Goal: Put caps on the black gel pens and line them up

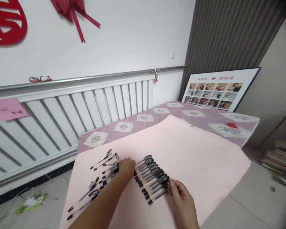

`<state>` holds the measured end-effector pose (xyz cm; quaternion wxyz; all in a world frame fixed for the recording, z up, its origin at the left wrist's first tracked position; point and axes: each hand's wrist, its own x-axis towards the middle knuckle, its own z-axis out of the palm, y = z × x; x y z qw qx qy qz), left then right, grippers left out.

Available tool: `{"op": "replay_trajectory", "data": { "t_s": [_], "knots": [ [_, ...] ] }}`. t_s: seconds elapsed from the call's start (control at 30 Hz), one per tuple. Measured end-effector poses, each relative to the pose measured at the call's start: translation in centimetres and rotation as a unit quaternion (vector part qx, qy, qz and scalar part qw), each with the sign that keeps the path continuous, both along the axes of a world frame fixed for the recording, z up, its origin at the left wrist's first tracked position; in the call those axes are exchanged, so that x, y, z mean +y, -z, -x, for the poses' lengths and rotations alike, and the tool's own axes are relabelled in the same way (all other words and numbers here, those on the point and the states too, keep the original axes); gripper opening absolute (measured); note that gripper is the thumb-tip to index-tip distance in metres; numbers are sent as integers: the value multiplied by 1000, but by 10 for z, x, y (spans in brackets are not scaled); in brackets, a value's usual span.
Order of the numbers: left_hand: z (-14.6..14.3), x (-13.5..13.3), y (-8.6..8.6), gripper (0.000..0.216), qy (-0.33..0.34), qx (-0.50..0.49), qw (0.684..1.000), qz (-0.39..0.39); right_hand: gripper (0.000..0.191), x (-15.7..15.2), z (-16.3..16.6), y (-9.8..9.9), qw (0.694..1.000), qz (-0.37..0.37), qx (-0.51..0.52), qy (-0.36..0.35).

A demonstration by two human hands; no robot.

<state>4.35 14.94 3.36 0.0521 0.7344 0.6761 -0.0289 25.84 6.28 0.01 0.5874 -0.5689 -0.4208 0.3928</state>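
A slanted row of black-capped clear pens [152,178] lies side by side on a pale pink sheet [193,152]. At the lower right of that row, my right hand [183,198] pinches the capped end of the nearest pen between thumb and finger. My left hand [127,167] is closed and rests between the row's upper left end and a loose pile of pens [109,173]. Its fingertips are hidden behind the hand, so what they hold does not show. Several more pens [83,200] lie scattered left of my left forearm.
Under the sheet is a table with a purple patterned cloth [143,118], with a small red item [232,125] at its far right. A white radiator [85,108] lines the wall. A photo board [214,90] leans behind. A power strip [32,203] lies on the floor.
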Motion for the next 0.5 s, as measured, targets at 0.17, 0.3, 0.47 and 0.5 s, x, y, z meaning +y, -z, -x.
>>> {"op": "replay_trajectory", "data": {
  "t_s": [0.17, 0.3, 0.47, 0.5],
  "knots": [
    [2, -1, 1, 28, -2, 2, 1000, 2, 31, 1, 2, 0, 1000, 5, 0, -4],
    [4, -5, 1, 26, 9, -5, 1000, -1, 28, 2, 5, 0, 1000, 7, 9, -14],
    [15, -13, -1, 28, 9, -28, 999, -22, 26, 3, 9, 0, 1000, 12, -2, -20],
    [18, -16, -2, 30, 4, -34, 999, -28, 26, 3, 10, 0, 1000, 11, -4, -21]
  ]
}}
